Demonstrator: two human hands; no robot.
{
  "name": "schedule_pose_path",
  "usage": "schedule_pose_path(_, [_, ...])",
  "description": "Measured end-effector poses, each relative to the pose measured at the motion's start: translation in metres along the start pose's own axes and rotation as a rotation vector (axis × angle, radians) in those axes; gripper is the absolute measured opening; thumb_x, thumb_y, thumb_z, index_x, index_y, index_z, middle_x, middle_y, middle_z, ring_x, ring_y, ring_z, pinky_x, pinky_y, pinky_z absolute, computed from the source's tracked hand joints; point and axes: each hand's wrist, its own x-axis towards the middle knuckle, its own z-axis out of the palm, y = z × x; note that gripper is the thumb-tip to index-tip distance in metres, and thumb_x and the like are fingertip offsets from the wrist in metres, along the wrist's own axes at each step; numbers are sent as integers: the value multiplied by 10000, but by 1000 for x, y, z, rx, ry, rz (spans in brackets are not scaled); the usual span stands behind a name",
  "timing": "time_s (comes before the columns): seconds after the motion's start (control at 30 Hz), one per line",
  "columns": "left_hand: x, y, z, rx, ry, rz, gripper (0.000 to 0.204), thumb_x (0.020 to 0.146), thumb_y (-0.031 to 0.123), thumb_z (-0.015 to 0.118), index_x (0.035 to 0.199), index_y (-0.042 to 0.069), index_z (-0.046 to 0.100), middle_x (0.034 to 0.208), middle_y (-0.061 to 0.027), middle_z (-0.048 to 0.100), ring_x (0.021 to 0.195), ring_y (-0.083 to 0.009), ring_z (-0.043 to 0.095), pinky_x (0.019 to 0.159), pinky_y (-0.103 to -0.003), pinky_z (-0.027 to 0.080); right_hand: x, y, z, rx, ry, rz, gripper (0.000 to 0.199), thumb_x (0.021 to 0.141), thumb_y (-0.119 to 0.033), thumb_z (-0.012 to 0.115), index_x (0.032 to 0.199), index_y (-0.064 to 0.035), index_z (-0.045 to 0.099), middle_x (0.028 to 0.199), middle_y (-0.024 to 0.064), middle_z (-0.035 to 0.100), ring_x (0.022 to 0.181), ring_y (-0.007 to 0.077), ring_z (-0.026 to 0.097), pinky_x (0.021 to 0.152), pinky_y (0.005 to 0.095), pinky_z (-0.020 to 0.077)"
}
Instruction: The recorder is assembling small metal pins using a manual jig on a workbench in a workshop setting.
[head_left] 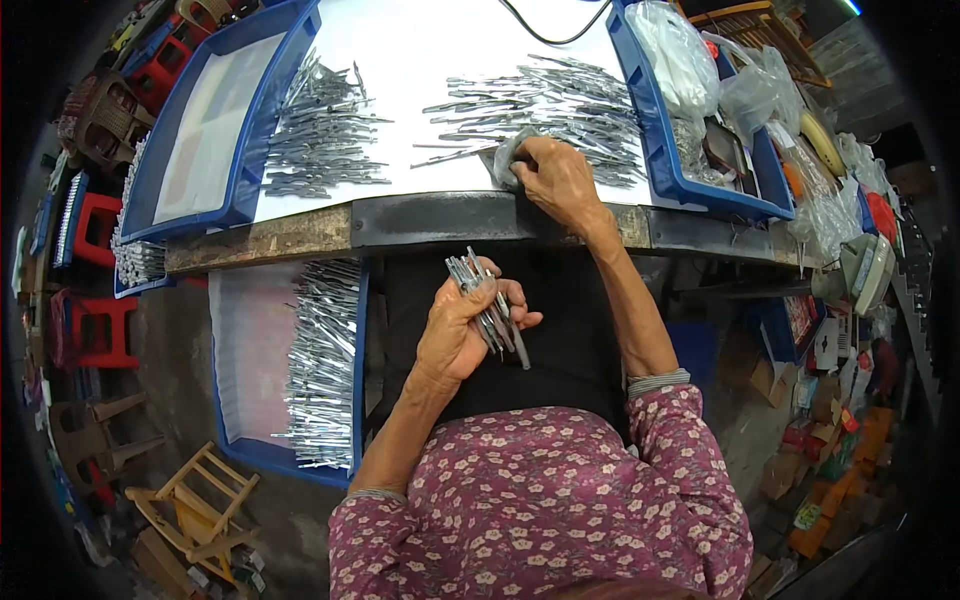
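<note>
My left hand [447, 330] is closed around a bundle of thin silvery metal rods [484, 300], held in front of the table's near edge above my lap. Their ends stick out on both sides of the fist. At the table edge, my right hand [563, 183] pinches a crumpled grey rag-like piece [507, 160]. One or more rods reach leftward from beside that piece; whether the fingers grip them too is hidden. Just beyond this hand lies a loose pile of similar rods [560, 105]. A second pile of rods [325, 135] spreads over the table's left part.
A blue tray [250, 150] lined with white stands at the table's left end. On the right, a blue bin [655, 130] holds plastic bags. Below the tabletop, another blue tray [240, 440] contains many rods. Red stools [105, 320] and a wooden folding stool [200, 505] stand left.
</note>
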Motion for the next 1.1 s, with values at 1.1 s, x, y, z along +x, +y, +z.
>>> schedule_pose_path(1.1, [95, 37, 12, 933, -91, 822, 181, 878, 124, 522, 1029, 30, 487, 803, -17, 564, 630, -59, 462, 566, -186, 408, -10, 17, -2, 752, 179, 298, 81, 736, -29, 540, 746, 50, 555, 622, 49, 555, 519, 89, 520, 457, 222, 437])
